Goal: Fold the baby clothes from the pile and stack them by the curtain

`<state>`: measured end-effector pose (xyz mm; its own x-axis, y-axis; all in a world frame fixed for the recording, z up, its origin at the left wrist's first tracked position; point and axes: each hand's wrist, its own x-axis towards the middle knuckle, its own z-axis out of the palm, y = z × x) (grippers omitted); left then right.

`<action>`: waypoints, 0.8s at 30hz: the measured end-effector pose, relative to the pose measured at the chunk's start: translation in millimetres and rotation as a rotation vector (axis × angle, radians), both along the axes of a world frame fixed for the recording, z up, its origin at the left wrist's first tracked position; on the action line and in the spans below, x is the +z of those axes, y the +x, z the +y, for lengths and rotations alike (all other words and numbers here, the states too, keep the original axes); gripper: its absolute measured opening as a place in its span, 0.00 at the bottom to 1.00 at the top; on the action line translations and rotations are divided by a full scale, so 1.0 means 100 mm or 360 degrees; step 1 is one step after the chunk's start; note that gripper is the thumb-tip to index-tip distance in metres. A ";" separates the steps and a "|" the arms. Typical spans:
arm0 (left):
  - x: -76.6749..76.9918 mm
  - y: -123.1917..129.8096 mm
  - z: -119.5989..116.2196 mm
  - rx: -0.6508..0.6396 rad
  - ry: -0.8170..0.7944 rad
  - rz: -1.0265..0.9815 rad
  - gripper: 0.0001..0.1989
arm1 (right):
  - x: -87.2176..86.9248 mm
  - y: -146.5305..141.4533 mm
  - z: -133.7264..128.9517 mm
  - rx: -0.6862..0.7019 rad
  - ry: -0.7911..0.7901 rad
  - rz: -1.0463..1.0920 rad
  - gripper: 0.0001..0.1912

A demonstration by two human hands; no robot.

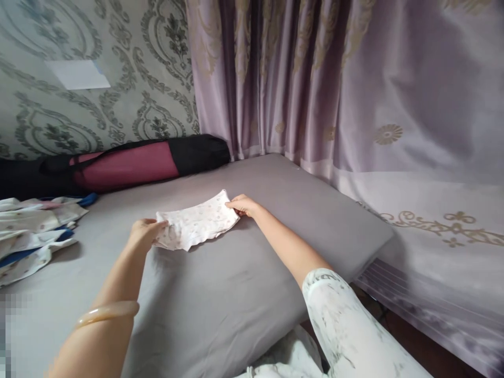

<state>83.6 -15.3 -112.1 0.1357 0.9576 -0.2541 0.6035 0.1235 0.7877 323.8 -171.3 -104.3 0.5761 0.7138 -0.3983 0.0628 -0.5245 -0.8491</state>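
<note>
The left hand (145,231) pinches one end of the white printed cloth (199,222), the right hand (244,205) the other, over the gray-sheeted mattress (252,283); uneven pulling could skew it, and a loosened pinch could drop a corner

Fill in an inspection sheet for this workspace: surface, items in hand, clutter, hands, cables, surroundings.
Surface: grey bed, lightly creased.
Items in hand: one pale patterned cloth, held out between both hands.
Clutter: clothes heaped at the picture's left edge; pink and black bag lying along the wall.
Hands: left hand grips the cloth's left end, right hand its right end.
Cables: nothing seen.
Surroundings: wall ornately patterned; purple curtain hanging beside the bed.
</note>
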 end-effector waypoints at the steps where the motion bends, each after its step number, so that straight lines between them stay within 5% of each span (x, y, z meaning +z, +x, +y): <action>1: 0.07 0.04 -0.06 0.0044 -0.0003 -0.0127 0.12 | 0.00 0.04 -0.04 0.0022 0.0029 0.0019 0.13; 5: 0.36 0.26 -0.32 -0.0198 0.0030 -0.0456 0.26 | 0.04 0.26 -0.29 0.0065 0.0104 0.0026 0.13; 9: 0.50 0.60 -0.58 -0.0609 -0.0045 -0.0707 0.26 | 0.19 0.60 -0.70 -0.0042 0.0014 -0.0123 0.11; 17: 0.34 1.58 -1.31 -0.1034 -0.0111 -0.1066 0.24 | 0.60 1.36 -1.50 -0.0651 -0.0274 -0.0388 0.11; 24: 0.09 2.29 -1.92 -0.1106 -0.0457 -0.1276 0.20 | 0.77 1.74 -1.96 -0.0908 -0.0197 -0.0757 0.18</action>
